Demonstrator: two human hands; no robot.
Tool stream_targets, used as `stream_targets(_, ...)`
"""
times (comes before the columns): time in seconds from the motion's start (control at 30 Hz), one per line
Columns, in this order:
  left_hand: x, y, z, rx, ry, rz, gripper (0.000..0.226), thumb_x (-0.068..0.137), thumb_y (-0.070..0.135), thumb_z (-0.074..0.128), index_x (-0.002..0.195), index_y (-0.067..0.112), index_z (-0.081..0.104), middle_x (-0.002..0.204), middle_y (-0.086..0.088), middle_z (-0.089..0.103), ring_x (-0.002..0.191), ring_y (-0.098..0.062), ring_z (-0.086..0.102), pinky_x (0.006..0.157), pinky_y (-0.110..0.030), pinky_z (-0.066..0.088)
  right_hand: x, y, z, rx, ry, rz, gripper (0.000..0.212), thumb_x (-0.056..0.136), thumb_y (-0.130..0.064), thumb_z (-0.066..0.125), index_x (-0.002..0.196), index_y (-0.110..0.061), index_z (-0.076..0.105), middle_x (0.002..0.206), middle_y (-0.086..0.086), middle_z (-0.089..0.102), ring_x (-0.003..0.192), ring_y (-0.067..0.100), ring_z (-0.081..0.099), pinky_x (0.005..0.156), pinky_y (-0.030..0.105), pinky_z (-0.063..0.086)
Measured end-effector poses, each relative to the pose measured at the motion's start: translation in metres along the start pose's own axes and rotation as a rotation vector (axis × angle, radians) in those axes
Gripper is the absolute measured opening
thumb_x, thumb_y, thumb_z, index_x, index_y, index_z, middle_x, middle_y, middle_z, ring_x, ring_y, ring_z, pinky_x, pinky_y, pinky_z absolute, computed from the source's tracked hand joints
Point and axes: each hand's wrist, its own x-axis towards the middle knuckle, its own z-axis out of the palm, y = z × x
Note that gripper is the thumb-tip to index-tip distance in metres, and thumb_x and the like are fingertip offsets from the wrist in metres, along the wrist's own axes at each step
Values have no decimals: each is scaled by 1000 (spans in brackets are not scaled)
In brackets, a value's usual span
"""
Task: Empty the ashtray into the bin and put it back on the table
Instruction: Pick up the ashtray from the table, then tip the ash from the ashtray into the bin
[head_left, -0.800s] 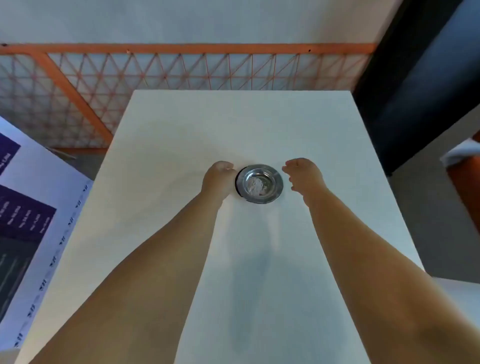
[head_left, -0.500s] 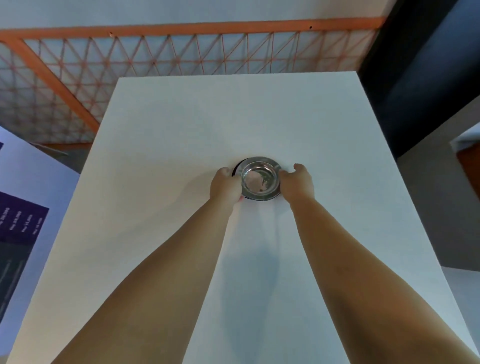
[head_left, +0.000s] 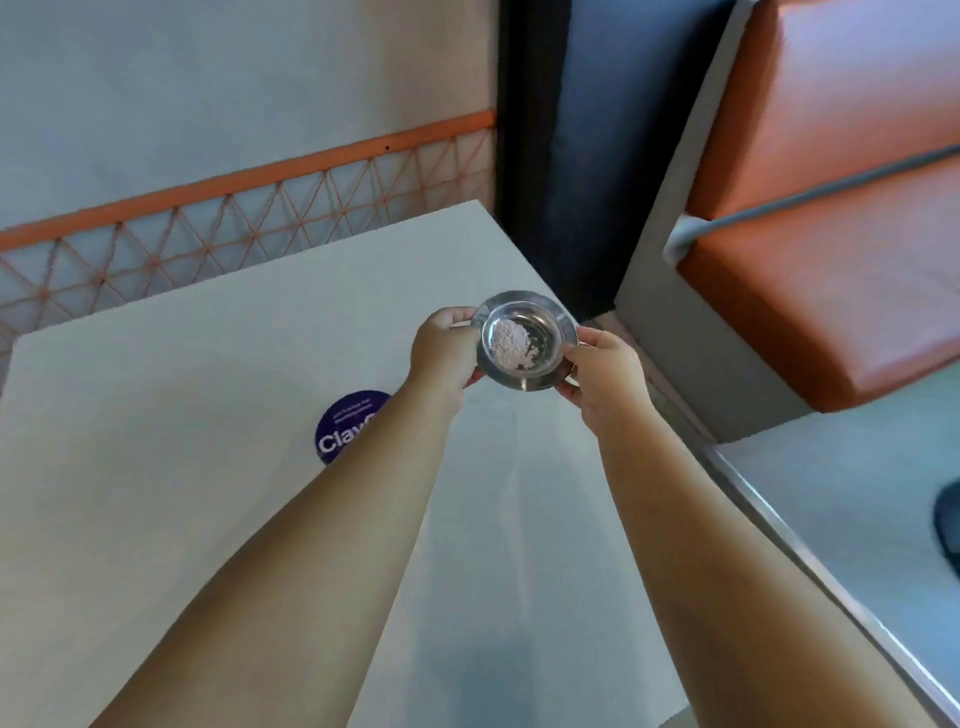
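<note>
Now that the small round steel ashtray (head_left: 525, 340) has come up off the pale rectangular worktop (head_left: 208, 374), it sits in the air between both hands, out near the worktop's far right corner. A moment ago it rested flat on the surface with the hands closing in on either side; that place now shows a round dark-blue sticker with white lettering (head_left: 349, 426), partly covered by the left forearm. The left hand (head_left: 447, 349) is curled shut on the rim's left edge, and the right hand (head_left: 605, 364) pinches the rim on the right, thumb over the lip. A heap of pale grey ash (head_left: 509, 340) lies in the bowl, and the ashtray looks close to level. The view has swung right, toward an orange padded bench seat (head_left: 831, 249) and a dark gap beside the wall. I'd judge the lift done and the carry beginning. No bin is in sight, so finding it comes next, keeping the ashtray level so nothing spills.
</note>
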Motion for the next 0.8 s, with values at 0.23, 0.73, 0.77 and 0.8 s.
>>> stream_targets(0.23, -46, -19, 154, 113, -243, -2, 18, 85, 12, 59, 98, 23, 64, 100, -3, 68, 92, -21, 64, 68, -34, 59, -3, -20, -159, 101, 270, 16, 20, 85, -1, 56, 93, -15, 67, 81, 4, 71, 63, 13, 68, 56, 29, 58)
stream_targets(0.73, -114, -227, 402, 211, -182, -190, 17, 82, 10, 54, 91, 22, 61, 97, -8, 70, 79, -23, 63, 67, -40, 56, 79, 122, -451, 104, 266, 206, 23, 87, -2, 50, 101, -16, 62, 87, 3, 66, 68, 18, 59, 56, 28, 53)
stream_targets(0.77, -115, -245, 409, 218, -183, -203, 16, 81, 13, 55, 91, 23, 62, 98, -7, 70, 81, -23, 63, 65, -36, 54, 86, 139, -461, 105, 270, 236, 22, 88, -2, 50, 100, -17, 62, 88, 4, 66, 69, 17, 58, 56, 28, 52)
stream_targets(0.8, -113, -262, 414, 232, -184, -222, 15, 81, 14, 56, 91, 23, 62, 100, -6, 70, 84, -23, 64, 66, -34, 54, 92, 156, -470, 110, 266, 263, 21, 89, -3, 51, 98, -18, 62, 89, 4, 65, 70, 17, 59, 57, 30, 51)
